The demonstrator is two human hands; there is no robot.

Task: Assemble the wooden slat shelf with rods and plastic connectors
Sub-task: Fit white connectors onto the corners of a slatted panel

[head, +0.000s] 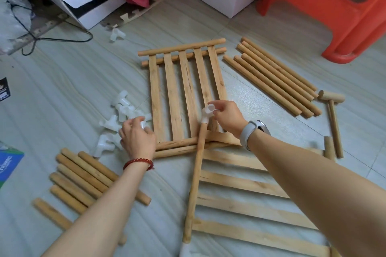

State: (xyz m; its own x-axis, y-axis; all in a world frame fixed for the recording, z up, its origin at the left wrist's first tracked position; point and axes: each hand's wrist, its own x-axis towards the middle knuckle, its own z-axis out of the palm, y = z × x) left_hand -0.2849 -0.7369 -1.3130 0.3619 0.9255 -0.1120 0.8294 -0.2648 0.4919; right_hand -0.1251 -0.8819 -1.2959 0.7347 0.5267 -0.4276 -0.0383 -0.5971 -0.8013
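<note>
Near slat panel point(246, 185) lies flat, its round rod point(196, 175) pointing toward twelve o'clock.
Right hand point(227, 117) pinches the white plastic connector point(207, 112) capping it; left hand point(137, 137) grips another connector point(142, 124).

The right hand point(226, 118) has its fingers on a connector point(207, 113) capping the far end of a rod point(195, 183), the edge of the near slat panel point(250, 198). Beyond those fingers lies the far slat panel point(183, 92), on the floor point(73, 94). Right of them, well apart, lie the long rods point(273, 78), then a mallet point(332, 115). The left hand point(137, 137) curls its fingers on 1 piece at the near edge of the loose connectors point(123, 115). Near side of those fingers lie the short rods point(83, 179). Far beyond them sits 1 stray connector point(117, 35).
</note>
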